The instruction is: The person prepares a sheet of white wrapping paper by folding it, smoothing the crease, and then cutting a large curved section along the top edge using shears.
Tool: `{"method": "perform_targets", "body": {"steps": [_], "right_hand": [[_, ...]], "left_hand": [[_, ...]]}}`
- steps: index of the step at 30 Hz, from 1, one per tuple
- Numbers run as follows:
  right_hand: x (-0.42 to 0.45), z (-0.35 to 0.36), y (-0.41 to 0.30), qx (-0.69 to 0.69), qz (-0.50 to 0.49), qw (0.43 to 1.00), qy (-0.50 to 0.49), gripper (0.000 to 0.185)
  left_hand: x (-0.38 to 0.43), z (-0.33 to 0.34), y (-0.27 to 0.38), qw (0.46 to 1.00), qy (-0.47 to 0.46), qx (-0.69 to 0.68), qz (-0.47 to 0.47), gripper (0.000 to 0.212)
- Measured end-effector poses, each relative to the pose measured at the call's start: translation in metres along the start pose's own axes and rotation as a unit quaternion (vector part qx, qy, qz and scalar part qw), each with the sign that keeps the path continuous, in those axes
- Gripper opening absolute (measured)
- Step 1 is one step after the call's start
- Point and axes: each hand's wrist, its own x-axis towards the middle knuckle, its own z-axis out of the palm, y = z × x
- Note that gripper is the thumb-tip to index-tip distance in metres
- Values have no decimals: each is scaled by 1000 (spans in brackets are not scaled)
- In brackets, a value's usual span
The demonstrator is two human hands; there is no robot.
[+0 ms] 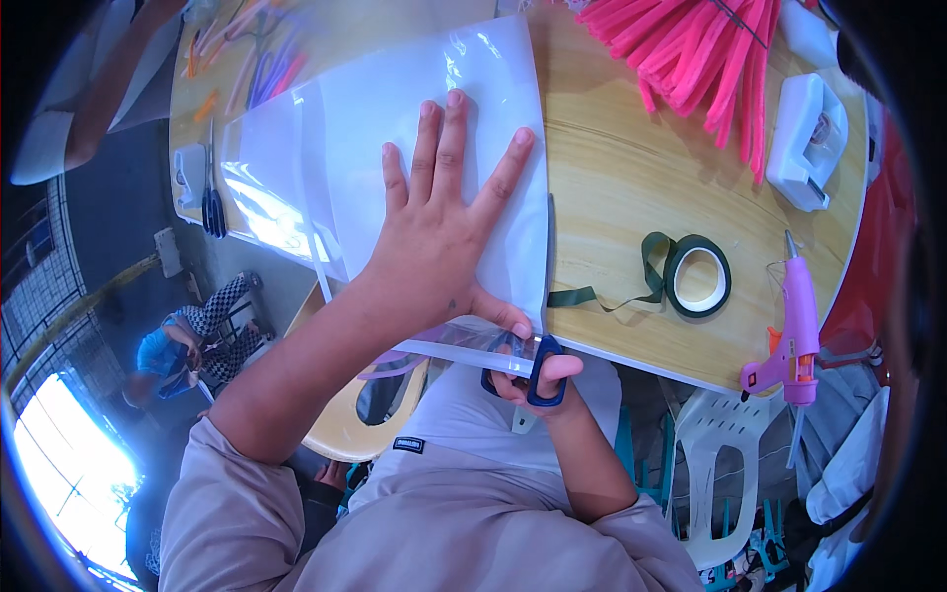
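Note:
My left hand [436,200] lies flat with spread fingers on a sheet of glossy translucent plastic wrap [355,103], which covers much of the table. In my right hand [544,385] is a pair of blue-handled scissors [549,396], at the near edge of the table. The handles stand by the sheet's near right corner, and the blades are largely hidden beneath the sheet. My left thumb rests close to the handles. Right of the sheet, a roll of dark green tape [721,290] lies with its loose end stretched towards the sheet.
Pink fuzzy stems [681,52] lie at the back right, near a white tape dispenser [810,140]. A pink-purple glue gun [799,333] is at the right table edge. Black-handled scissors [213,211] and another dispenser [189,174] lie left. Chairs [721,414] stand below; a person [166,351] sits beyond.

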Motion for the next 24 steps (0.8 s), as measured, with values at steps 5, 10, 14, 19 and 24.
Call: {"method": "perform_targets", "body": {"steps": [5,10,14,19,24], "right_hand": [[-2,-5,6,12,0,1000,-15,82],[0,-3,3,8,7,1000,-11,81],[4,-2,-3,12,1,1000,-22,82],[8,1,-11,-30,-8,999,-21,84],[7,0,-8,-9,-10,1000,-12,85]], "left_hand": [[1,-1,1,1000,-5,1,-2,148],[1,-1,0,1000,-6,-1,-3,147],[1,-1,0,1000,-2,-4,-1,146],[1,0,0,1000,-5,-6,-2,145],[1,-1,1,1000,-13,-2,-4,146]]}}
